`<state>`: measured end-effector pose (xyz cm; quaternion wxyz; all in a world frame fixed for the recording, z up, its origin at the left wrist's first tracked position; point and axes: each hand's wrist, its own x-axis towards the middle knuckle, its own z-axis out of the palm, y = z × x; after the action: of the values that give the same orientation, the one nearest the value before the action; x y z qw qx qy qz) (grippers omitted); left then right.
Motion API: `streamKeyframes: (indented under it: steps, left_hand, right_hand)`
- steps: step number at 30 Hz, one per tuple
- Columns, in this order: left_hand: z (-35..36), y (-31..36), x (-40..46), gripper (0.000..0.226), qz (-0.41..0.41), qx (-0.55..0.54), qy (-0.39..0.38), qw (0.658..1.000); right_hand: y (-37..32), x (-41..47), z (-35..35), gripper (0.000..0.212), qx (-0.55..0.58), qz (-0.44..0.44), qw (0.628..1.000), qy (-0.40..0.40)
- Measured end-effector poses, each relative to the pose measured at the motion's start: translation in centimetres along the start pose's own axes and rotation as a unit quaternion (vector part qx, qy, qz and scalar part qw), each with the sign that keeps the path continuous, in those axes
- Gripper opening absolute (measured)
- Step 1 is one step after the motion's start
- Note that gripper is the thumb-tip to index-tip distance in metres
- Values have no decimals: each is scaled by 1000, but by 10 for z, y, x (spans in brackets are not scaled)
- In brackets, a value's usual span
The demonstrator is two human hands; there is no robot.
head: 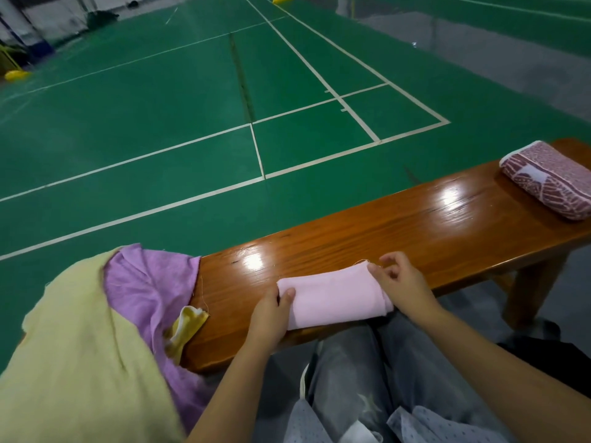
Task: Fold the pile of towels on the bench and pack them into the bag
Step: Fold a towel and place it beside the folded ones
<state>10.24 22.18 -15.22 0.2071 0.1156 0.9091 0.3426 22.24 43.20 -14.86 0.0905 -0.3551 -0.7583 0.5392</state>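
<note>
Pink towel (335, 298) lies on the wooden bench (415, 225), near its front edge, already folded into a narrow strip running left to right. Left hand (271, 311) pinches the strip's left end, thumb on top, fingers curled around the edge. Right hand (399, 282) sits at the right end; thumb and forefinger appear to nip the far corner, the other fingers loosely curled, so the hold looks light and narrow. Unfolded pile sits at the bench's left end: purple towel (150, 282) under a pale yellow towel (80, 330) that drapes toward the camera. A dark red patterned towel (550, 183), folded, rests well apart at the right end. No bag clearly in view; a dark shape low right cannot be identified. Judgement: the step in hand is the next fold of the pink strip, probably end over end. To do it well, keep both ends taut so the layers stay aligned, lift one end only high enough to clear the cloth, bring it across to meet the opposite edge squarely, then press flat along the crease. A loose thread shows at the far right corner; tuck it inside. Risk: the front edge overhangs the bench slightly and could slip toward the lap.
</note>
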Motion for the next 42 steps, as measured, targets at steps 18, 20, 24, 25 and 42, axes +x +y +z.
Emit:
streamKeyframes:
  steps: [18, 20, 24, 25, 42]
  left_hand:
    - [3, 8, 8, 44, -33, 85, 39, 995]
    - [2, 12, 10, 43, -44, 107, 42, 992]
    - [2, 18, 7, 43, -55, 99, 52, 992]
    - [1, 18, 5, 42, -52, 81, 60, 994]
    - [18, 50, -56, 53, -141, -419, -85, 893]
  right_hand:
    - [0, 4, 10, 57, -59, -29, 998, 1]
    - [-3, 6, 9, 56, -79, -12, 997, 8]
    - [-6, 10, 4, 54, -133, 23, 991, 11]
    - [-6, 10, 3, 54, -141, 34, 989, 0]
    - [4, -14, 13, 52, 67, 131, 989, -28]
